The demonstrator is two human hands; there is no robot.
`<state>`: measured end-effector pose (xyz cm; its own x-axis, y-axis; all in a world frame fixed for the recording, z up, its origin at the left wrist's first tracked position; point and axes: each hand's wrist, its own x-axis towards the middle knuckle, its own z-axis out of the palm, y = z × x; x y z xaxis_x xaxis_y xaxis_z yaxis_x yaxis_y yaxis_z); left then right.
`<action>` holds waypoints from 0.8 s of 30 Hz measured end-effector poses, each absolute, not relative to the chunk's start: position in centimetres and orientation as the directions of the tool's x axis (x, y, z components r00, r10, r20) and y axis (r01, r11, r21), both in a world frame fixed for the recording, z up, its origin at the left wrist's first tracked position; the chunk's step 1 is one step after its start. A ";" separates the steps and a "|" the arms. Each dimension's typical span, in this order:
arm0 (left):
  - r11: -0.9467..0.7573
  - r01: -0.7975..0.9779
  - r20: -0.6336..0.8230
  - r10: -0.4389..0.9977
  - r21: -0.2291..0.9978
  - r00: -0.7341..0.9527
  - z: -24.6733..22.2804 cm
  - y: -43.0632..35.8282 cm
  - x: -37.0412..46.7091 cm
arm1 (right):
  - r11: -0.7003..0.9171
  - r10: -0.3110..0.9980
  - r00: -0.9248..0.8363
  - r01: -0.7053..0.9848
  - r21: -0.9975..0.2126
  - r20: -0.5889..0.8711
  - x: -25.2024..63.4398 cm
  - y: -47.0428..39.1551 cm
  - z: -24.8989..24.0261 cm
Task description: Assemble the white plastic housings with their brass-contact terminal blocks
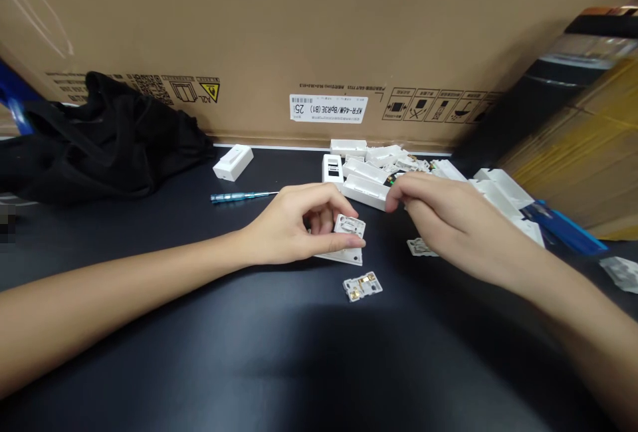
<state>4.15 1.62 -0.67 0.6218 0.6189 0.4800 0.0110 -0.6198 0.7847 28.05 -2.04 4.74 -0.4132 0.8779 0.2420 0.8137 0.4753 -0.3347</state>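
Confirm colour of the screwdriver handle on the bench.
Screwdriver handle: translucent blue. Best seen in the head view, left of the left hand.

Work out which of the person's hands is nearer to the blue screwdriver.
Left. The left hand, holding a white plastic part, is beside the tip of the blue screwdriver; the right hand is farther off to the right, near the white casings.

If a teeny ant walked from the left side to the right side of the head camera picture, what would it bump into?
Black cloth → small white box → left hand holding a white part → right hand → flat blue thing → pale piece.
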 end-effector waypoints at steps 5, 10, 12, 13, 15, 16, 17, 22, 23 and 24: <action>-0.608 0.005 0.476 0.626 0.794 0.618 -0.6 1.7 4.1 | 0.501 0.864 -0.426 0.781 -0.373 0.269 27.9 -1.9 4.9; -0.632 -0.008 0.507 0.615 0.775 0.605 -0.4 1.6 4.2 | 0.514 0.858 -0.456 0.753 -0.411 0.238 27.7 -1.9 4.4; -0.634 -0.013 0.514 0.614 0.773 0.599 -0.4 1.6 4.2 | 0.511 0.859 -0.463 0.749 -0.422 0.219 27.7 -1.9 4.3; -0.631 -0.010 0.510 0.618 0.776 0.598 -0.4 1.6 4.2 | 0.507 0.861 -0.461 0.744 -0.435 0.215 27.7 -1.9 4.2; -0.620 0.004 0.494 0.630 0.785 0.599 -0.5 1.6 4.2 | 0.488 0.870 -0.448 0.735 -0.470 0.204 27.7 -1.8 4.1; -0.613 0.012 0.485 0.636 0.790 0.601 -0.5 1.6 4.2 | 0.475 0.877 -0.440 0.732 -0.489 0.193 27.7 -1.8 4.0; -0.609 0.016 0.479 0.639 0.793 0.602 -0.6 1.7 4.2 | 0.459 0.884 -0.430 0.726 -0.512 0.182 27.7 -1.8 4.0; -0.618 0.023 0.485 0.639 0.786 0.598 -0.6 1.6 4.1 | 0.366 0.916 -0.375 0.642 -0.673 0.141 27.7 -2.0 3.9; -0.619 0.027 0.484 0.640 0.785 0.597 -0.6 1.6 4.1 | 0.355 0.920 -0.365 0.628 -0.692 0.141 27.7 -2.1 3.9; -0.621 0.030 0.484 0.640 0.784 0.597 -0.6 1.6 4.1 | 0.349 0.923 -0.357 0.620 -0.702 0.143 27.6 -2.1 4.0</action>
<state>4.11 1.65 -0.58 0.5967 0.6400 0.4841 0.0299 -0.6206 0.7836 27.63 -2.13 3.95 -0.3572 0.9229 0.1434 0.6202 0.3492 -0.7025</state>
